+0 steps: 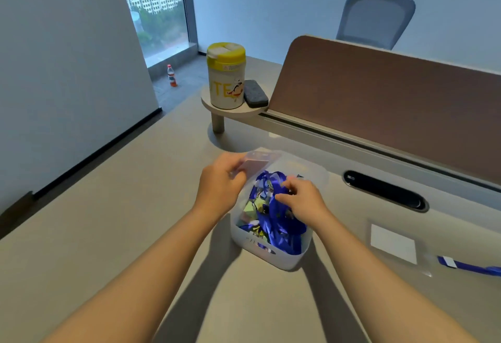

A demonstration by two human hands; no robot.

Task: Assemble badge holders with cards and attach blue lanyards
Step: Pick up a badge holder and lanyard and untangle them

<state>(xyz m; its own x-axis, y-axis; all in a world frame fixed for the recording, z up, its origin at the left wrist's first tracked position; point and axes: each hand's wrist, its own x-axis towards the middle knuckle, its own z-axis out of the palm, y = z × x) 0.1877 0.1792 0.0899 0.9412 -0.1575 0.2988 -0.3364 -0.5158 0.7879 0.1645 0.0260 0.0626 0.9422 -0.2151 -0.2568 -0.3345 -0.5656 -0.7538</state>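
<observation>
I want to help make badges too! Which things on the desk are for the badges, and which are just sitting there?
For the badges:
- badge holder in the left hand
- blue lanyards under the right hand
- white bin
- finished badge on the right

Just sitting there:
- yellow-lidded cup
- grey case
- chair
- bottle on the floor

from my seat i see two bare forearms running up from the bottom edge of the head view, no sleeves showing anywhere along them. the left hand (221, 182) and the right hand (305, 199) are both ungloved. i can make out no rings, no watch and no wristband on either wrist. the fingernails are too blurred to tell anything about. nothing else of the person is in view.
</observation>
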